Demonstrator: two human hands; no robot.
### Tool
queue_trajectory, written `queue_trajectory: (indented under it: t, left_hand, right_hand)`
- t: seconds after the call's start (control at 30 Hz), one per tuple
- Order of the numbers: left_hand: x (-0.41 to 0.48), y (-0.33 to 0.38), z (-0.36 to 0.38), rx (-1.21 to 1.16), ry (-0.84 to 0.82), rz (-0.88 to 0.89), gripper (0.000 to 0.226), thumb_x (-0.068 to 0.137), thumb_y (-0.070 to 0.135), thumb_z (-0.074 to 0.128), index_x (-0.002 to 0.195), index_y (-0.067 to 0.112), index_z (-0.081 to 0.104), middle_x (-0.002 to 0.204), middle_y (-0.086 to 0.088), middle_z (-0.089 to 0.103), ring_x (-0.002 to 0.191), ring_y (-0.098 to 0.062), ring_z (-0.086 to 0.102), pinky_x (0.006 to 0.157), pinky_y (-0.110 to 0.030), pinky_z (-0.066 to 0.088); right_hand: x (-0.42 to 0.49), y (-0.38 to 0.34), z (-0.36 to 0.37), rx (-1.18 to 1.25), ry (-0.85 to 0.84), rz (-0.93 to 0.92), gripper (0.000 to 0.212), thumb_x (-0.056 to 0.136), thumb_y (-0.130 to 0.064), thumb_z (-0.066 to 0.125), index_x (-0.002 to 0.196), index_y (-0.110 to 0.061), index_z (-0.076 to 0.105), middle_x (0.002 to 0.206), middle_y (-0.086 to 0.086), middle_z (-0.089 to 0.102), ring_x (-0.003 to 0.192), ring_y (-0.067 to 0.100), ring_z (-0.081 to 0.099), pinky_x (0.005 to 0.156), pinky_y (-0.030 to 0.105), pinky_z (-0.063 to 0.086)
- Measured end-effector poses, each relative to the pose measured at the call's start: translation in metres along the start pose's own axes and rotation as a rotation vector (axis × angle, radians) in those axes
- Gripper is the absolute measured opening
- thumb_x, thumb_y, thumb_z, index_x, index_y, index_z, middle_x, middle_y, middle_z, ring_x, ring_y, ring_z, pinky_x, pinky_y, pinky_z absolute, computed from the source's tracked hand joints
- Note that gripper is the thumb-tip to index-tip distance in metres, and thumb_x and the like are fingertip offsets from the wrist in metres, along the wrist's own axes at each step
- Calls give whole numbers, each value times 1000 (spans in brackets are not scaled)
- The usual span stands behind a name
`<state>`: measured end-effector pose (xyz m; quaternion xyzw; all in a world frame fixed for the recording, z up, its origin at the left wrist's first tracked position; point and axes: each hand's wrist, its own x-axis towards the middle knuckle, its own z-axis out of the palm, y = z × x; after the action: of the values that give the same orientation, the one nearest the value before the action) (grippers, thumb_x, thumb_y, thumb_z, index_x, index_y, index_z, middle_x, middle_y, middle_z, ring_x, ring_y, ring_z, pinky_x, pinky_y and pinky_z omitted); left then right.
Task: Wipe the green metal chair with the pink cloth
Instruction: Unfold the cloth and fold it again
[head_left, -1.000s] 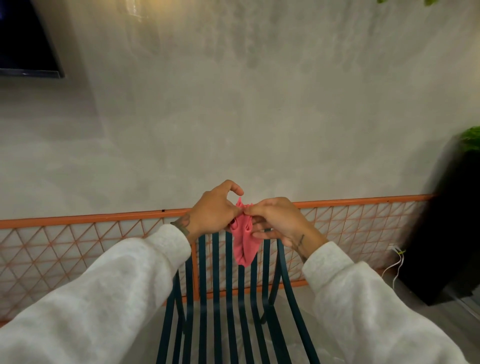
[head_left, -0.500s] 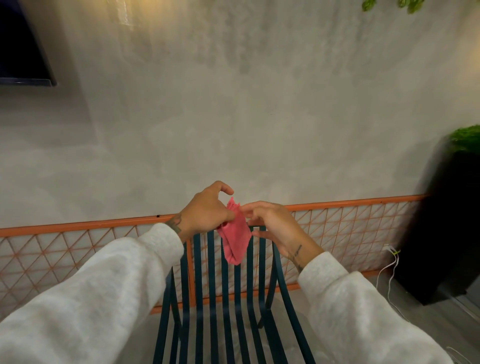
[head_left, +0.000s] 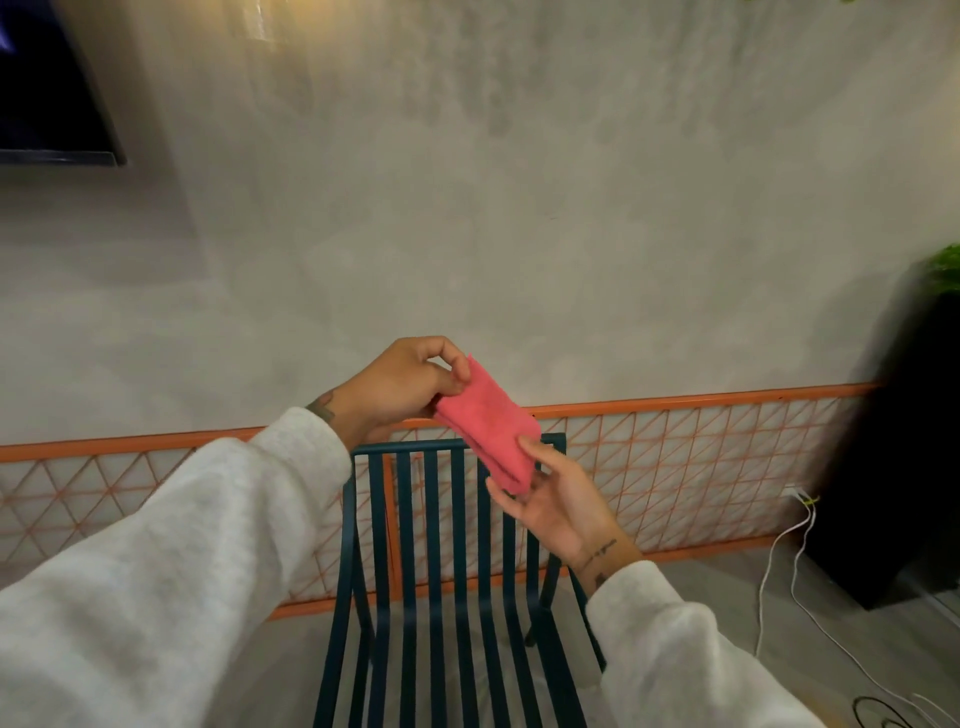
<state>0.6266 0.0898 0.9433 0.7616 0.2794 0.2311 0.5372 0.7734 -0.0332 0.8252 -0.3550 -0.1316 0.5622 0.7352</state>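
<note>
We see two hands, both up in front of the chair back. Left hand (head_left: 400, 384) pinches the upper end of the one pink cloth (head_left: 491, 426) between thumb and fingertips, other fingers curled. Right hand (head_left: 556, 501) is spread, palm up, under the cloth's lower end, fingers loose and touching the fabric; thumb lies against the cloth's edge, so we read it as supporting, not clamping. Cloth is folded into a flat oblong, tilted down from left hand to right, held in the air just above and in front of the top rail of the chair; we cannot tell if it touches the rail. Both arms wear pale grey fleece sleeves (head_left: 156, 582); small tattoos on each wrist.

One green metal chair (head_left: 441, 571) below the hands, dark teal, vertical slats running from the top rail down into the seat. Behind it one orange lattice panel (head_left: 701, 457) along the foot of a grey plastered wall (head_left: 519, 208). One dark screen (head_left: 47, 93) upper left. One black planter (head_left: 904, 467) with green leaves at right, white cables (head_left: 779, 561) on the floor beside it.
</note>
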Motion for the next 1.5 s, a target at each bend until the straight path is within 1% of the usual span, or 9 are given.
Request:
queue_trajectory:
  t: [0.2, 0.37, 0.53, 0.6, 0.87, 1.13, 1.27, 1.37, 1.5]
  left_hand:
    - [-8, -29, -10, 64, 46, -58, 26, 92, -4, 59, 104, 11, 76, 117, 1, 65, 101, -17, 66, 83, -28, 59]
    - [-27, -72, -14, -66, 133, -143, 27, 91, -3, 61, 107, 14, 75, 121, -4, 63, 103, -21, 67, 84, -30, 60]
    - [-71, -124, -25, -118, 218, -275, 35, 85, -7, 62, 109, 16, 74, 105, -3, 67, 95, -18, 67, 86, -30, 59]
    - [-97, -151, -32, -112, 247, -338, 38, 85, -8, 61, 111, 16, 74, 97, -4, 64, 88, -15, 64, 80, -25, 59]
    - [-232, -276, -81, -221, 359, -520, 42, 84, -12, 54, 111, 13, 73, 115, -5, 68, 98, -18, 63, 75, -20, 56]
    - [-362, -395, -184, -455, 551, -631, 29, 83, -17, 61, 97, 5, 74, 97, -7, 74, 84, -12, 67, 72, -18, 58]
    - [-426, -467, -225, -462, 640, -779, 28, 82, -13, 63, 101, 5, 74, 111, -18, 72, 92, -19, 65, 86, -34, 58]
    - [-460, -507, -236, -442, 656, -855, 33, 82, -13, 62, 106, 7, 73, 115, -15, 71, 94, -20, 66, 85, -31, 57]
    - [-496, -567, -239, -427, 702, -948, 41, 79, -18, 59, 100, 14, 73, 111, -8, 71, 99, -21, 67, 92, -33, 55]
  right_hand:
    - [5, -23, -4, -186, 47, -118, 46, 88, -4, 69, 132, -12, 57, 131, 15, 63, 113, 30, 66, 79, 36, 60]
    - [11, -21, 3, -461, 85, -143, 40, 87, -8, 72, 124, -16, 58, 125, 11, 63, 112, 30, 65, 87, 44, 60]
    - [23, 24, 1, -690, 70, 39, 26, 95, -22, 66, 121, -17, 63, 118, 7, 67, 104, 26, 69, 80, 41, 61]
    - [29, 54, -1, -764, 24, 151, 26, 94, -22, 68, 120, -16, 65, 114, 7, 72, 99, 24, 73, 78, 41, 61]
    - [23, 210, 26, -917, -102, 491, 21, 95, -17, 66, 116, -13, 65, 108, 9, 76, 96, 23, 75, 87, 45, 60]
    - [1, 397, 91, -1018, -67, 681, 20, 93, -12, 68, 112, -5, 65, 102, 11, 76, 88, 23, 75, 78, 36, 62]
    - [-4, 508, 112, -1037, -40, 782, 18, 94, -7, 65, 110, 1, 63, 104, 17, 74, 86, 23, 74, 82, 37, 62]
    - [-7, 573, 117, -1060, -12, 841, 12, 94, -3, 63, 106, -3, 60, 99, 16, 72, 76, 18, 71, 72, 31, 62]
    - [3, 652, 102, -1110, -30, 938, 24, 94, -1, 62, 118, 0, 60, 109, 21, 70, 83, 22, 71, 72, 29, 61]
